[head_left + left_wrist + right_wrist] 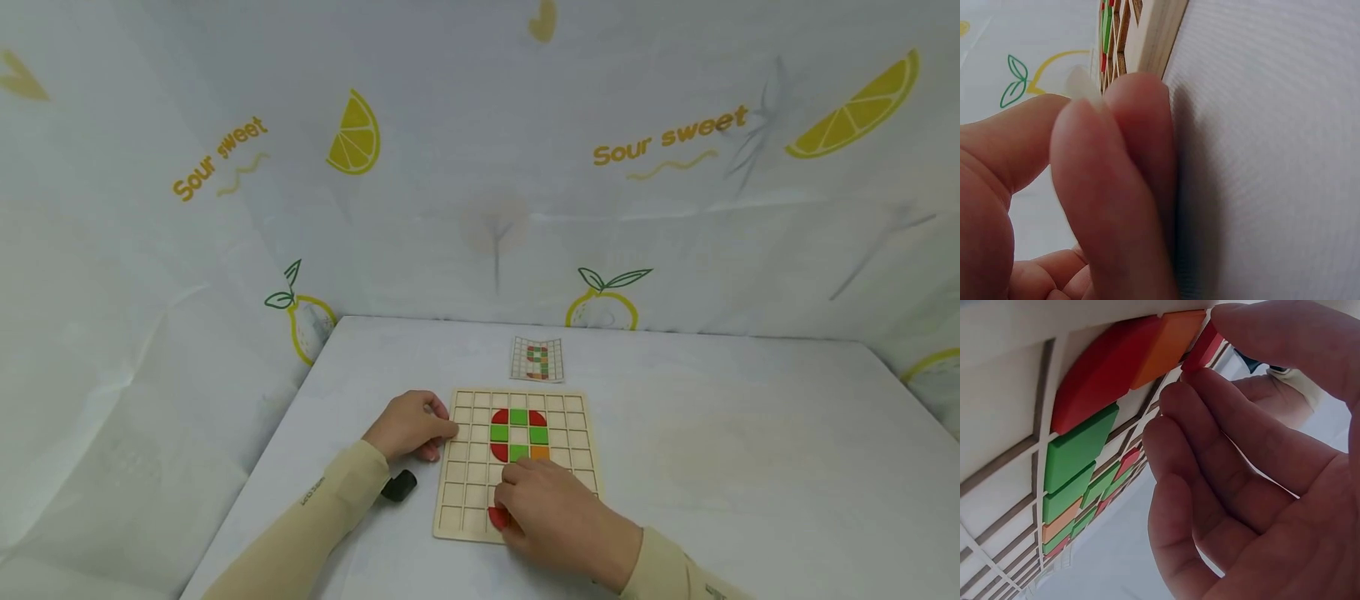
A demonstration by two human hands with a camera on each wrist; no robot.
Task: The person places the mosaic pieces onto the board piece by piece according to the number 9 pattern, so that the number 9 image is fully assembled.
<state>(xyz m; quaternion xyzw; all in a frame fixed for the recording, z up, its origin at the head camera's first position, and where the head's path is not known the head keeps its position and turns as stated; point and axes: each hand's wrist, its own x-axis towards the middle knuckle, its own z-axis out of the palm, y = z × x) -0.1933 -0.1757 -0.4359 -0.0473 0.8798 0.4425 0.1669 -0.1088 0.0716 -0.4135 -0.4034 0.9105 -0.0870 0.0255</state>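
A square wooden grid board (pixel 465 473) lies on the table. My left hand (pixel 408 423) holds its left edge, thumb and fingers bent at the rim. Over the lower part of the board, my right hand (pixel 547 508) pinches a red quarter-round tile (pixel 1204 347) between thumb and index finger, at the bottom row. In the right wrist view an orange tile (pixel 1168 348) and another red tile (pixel 1109 372) sit beside it. Farther up, green tiles (pixel 518 417), red tiles and an orange tile (pixel 539 452) form a ring. The right hand hides several cells.
Behind the board lies a small pattern card (pixel 557 360) with a coloured grid figure. A black object (pixel 399 486) is by the left wrist. White cloth (pixel 465 158) printed with lemons hangs behind the table (pixel 720 433).
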